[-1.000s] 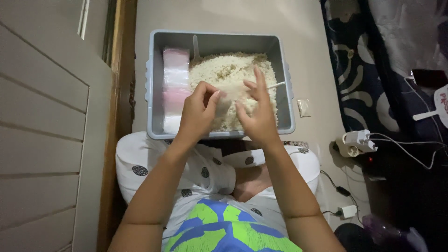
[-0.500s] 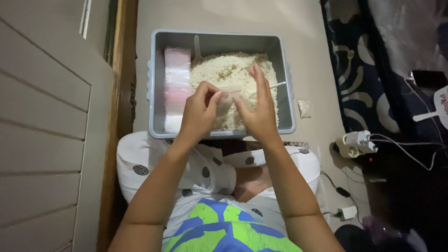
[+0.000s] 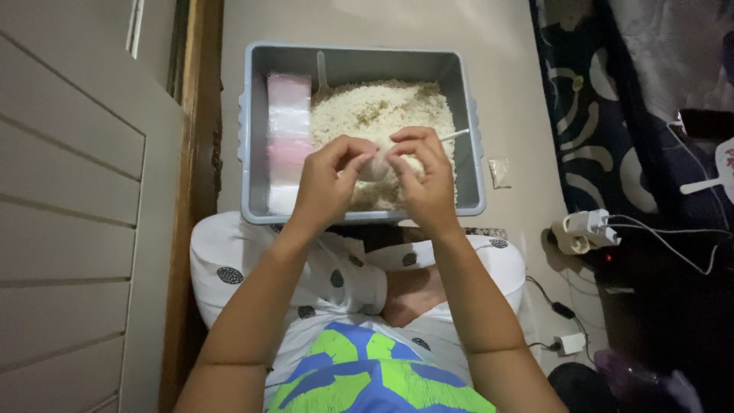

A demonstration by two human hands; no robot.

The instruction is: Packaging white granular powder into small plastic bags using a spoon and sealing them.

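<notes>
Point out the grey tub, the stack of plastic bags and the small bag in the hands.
grey tub (image 3: 359,57), head view, far wall.
plastic bags (image 3: 288,138), head view, stack's middle.
small bag (image 3: 375,167), head view, part between fingertips.

Inside the grey tub (image 3: 359,57), along its left wall, lies a stack of clear plastic bags (image 3: 288,138), long and flat, tinted pink across part of the stack. Over the tub's near middle, a small clear bag (image 3: 376,164) is pinched between both hands. On the floor just right of the tub lies a small clear packet (image 3: 500,173), rectangular, with pale contents.
</notes>
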